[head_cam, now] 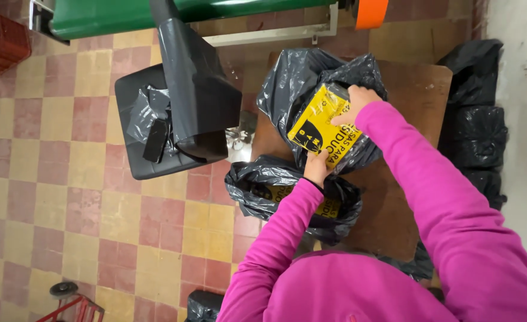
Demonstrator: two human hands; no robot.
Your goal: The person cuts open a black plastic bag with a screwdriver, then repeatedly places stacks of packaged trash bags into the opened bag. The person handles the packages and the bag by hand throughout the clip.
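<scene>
A yellow packet (317, 122) with black print lies partly inside a crumpled black plastic bag (299, 77) on a brown table (418, 89). My right hand (356, 102) grips the packet's upper edge, and my left hand (317, 168) holds its lower edge. Both arms wear bright pink sleeves. Nearer to me on the table sits a second black bag (257, 185), open at the top, with another yellow packet (329, 207) showing inside it.
A black office chair (180, 113) stands to the left on the red and yellow tiled floor, with a dark phone (155, 141) and crumpled plastic on its seat. Filled black bags (478, 125) are stacked by the white wall at right. A green machine (126, 18) spans the top.
</scene>
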